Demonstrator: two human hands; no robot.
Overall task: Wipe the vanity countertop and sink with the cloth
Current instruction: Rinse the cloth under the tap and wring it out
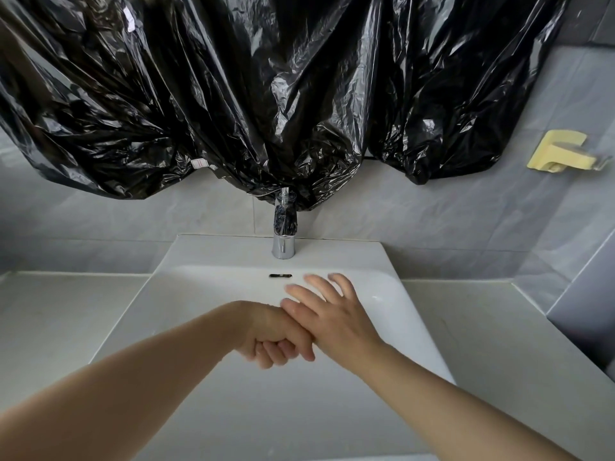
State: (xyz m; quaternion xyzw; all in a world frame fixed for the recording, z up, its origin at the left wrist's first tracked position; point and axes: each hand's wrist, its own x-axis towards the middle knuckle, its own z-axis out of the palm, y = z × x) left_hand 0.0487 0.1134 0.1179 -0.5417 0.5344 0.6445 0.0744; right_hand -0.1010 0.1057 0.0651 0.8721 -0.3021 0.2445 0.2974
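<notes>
Soft even daylight, glare on black plastic sheeting (266, 94), slight fingertip blur, wide-angle edge bending

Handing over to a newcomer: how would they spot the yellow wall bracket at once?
Start at the black plastic sheeting hung above the sink. Follow its lower edge right onto the grey tiled wall. The bracket sticks out there, the only pale yellow thing in view.

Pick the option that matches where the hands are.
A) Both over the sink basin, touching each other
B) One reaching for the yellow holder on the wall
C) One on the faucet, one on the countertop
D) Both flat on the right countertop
A: the right hand, fingers spread, lies across the curled left hand above the white sink.
</notes>
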